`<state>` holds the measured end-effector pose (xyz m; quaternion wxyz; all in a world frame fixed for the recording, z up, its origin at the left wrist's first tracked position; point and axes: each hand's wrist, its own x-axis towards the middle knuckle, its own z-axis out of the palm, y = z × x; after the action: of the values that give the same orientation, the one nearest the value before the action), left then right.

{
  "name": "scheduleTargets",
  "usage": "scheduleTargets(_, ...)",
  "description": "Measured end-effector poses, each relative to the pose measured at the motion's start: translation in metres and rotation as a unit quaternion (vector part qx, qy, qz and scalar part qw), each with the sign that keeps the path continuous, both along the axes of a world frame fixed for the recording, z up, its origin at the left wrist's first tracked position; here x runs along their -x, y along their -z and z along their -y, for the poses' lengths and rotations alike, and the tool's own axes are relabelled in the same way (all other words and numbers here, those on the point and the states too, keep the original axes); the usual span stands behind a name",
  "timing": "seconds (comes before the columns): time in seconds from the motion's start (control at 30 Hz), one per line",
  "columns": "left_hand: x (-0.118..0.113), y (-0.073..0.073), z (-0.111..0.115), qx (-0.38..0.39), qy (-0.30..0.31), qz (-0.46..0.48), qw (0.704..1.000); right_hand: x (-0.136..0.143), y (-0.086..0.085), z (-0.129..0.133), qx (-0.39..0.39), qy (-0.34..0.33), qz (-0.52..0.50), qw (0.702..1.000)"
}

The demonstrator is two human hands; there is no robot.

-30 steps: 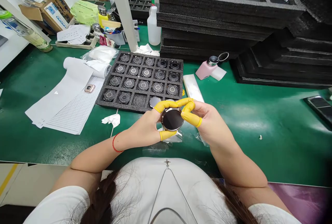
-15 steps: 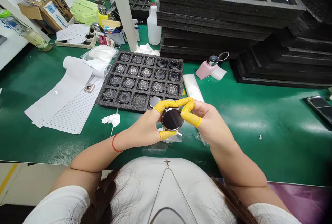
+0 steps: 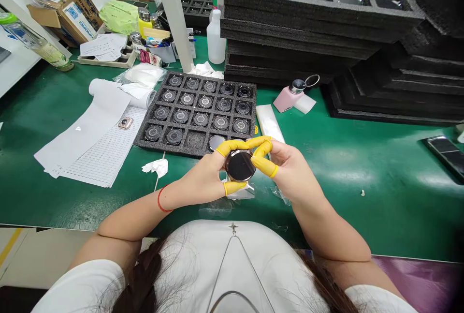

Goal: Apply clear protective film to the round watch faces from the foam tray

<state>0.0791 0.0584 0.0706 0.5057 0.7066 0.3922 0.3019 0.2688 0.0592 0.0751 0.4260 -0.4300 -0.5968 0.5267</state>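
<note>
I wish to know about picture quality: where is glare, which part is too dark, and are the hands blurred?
Head view: pale glare on the green table, beyond the right hand; head view: the black foam stack at far right sinks into shadow; head view: both hands, left hand included, and the round device look fairly sharp.

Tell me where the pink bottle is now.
Head view, right of center: the pink bottle is on the green table, in front of the stacked black foam trays, with a white slip to its right.
</note>
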Motion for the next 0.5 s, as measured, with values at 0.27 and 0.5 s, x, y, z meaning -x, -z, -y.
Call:
scheduleTargets(0.27,0.0,-0.001,-0.001,0.02,0.004,0.045,0.999,0.007,-0.001,0.004,-0.11,0.031,0.148,0.982)
scheduleTargets(0.5,0.001,0.005,0.001,0.006,0.025,0.025,0.999,0.011,0.009,-0.001,0.02,-0.032,0.073,0.997)
